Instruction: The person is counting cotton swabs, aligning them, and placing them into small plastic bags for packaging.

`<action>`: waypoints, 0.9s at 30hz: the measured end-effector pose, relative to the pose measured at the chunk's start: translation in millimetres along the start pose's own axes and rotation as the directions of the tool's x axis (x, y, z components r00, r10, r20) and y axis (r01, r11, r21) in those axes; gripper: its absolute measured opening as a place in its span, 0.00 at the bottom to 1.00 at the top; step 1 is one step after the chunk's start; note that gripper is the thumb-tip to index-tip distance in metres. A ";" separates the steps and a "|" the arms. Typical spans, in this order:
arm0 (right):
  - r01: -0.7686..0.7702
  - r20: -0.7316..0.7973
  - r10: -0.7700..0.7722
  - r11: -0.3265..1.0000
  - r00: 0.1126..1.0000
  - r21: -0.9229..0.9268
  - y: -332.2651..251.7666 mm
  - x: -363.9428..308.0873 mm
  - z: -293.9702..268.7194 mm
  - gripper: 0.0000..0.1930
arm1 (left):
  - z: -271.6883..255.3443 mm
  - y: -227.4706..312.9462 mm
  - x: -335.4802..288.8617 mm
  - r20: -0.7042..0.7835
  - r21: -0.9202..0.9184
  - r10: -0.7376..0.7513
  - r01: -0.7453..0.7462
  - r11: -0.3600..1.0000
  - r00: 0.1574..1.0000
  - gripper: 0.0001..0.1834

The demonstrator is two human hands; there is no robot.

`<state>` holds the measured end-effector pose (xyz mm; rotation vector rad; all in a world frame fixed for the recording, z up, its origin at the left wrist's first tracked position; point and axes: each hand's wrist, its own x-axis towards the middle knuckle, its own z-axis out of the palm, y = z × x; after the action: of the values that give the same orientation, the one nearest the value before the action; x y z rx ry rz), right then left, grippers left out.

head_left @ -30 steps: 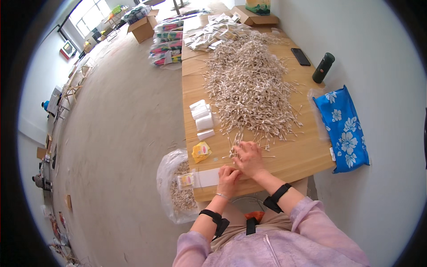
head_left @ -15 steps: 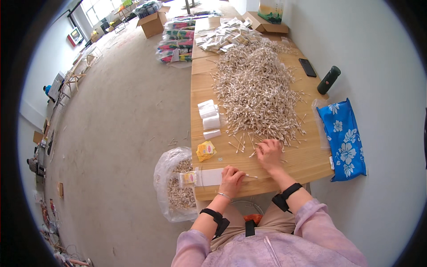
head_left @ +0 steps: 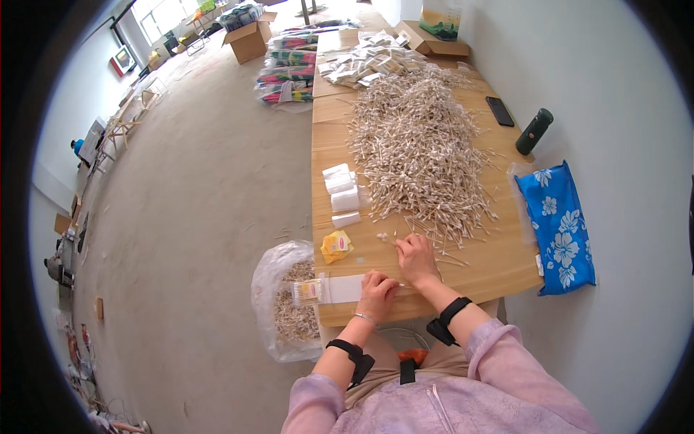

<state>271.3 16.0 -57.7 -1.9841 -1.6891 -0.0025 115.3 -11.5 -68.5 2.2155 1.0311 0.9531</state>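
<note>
A large heap of cotton swabs [head_left: 419, 152] covers the middle of the table. My right hand [head_left: 417, 259] is just below its near edge, fingers pinched on a few swabs whose white tips [head_left: 383, 236] stick out to the left. Close by, my left hand [head_left: 379, 295] is curled shut near the table's front edge, with a swab end [head_left: 401, 285] showing beside its fingers. Left of that hand lies a white strip [head_left: 344, 288]. A clear packet of swabs with a yellow label [head_left: 307, 292] lies at the strip's left end, over the table edge.
Yellow cards [head_left: 336, 247] and stacked white bags [head_left: 343, 198] lie along the left edge. A plastic bag of swabs [head_left: 264, 311] stands below. To the right are a phone [head_left: 499, 111], a dark green bottle [head_left: 535, 131] and a blue flowered pack [head_left: 555, 228]. Filled packets [head_left: 372, 58] are piled behind.
My right hand has drawn back from the heap, down and left toward my left hand, bringing swabs with it. Less of the swab at my left hand shows now.
</note>
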 end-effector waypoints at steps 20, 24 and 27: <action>-0.036 -0.011 0.037 0.999 0.999 0.018 31.3 -56.7 -54.3 0.15 | 1.8 -2.8 0.8 -0.020 0.018 -0.014 0.015 1.000 1.000 0.17; -0.086 -0.049 0.086 0.996 0.995 0.007 41.1 -34.6 -48.4 0.10 | 4.8 -2.9 0.9 -0.049 -0.014 -0.036 0.036 0.999 0.998 0.12; -0.131 -0.097 0.130 0.991 0.987 -0.011 43.5 -22.4 -44.4 0.07 | 4.0 -4.0 0.0 -0.069 -0.016 -0.011 0.010 1.000 0.998 0.08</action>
<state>321.0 -25.3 -43.8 -2.0697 -1.5015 -0.0648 116.7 -9.7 -73.8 2.1759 1.0621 1.0362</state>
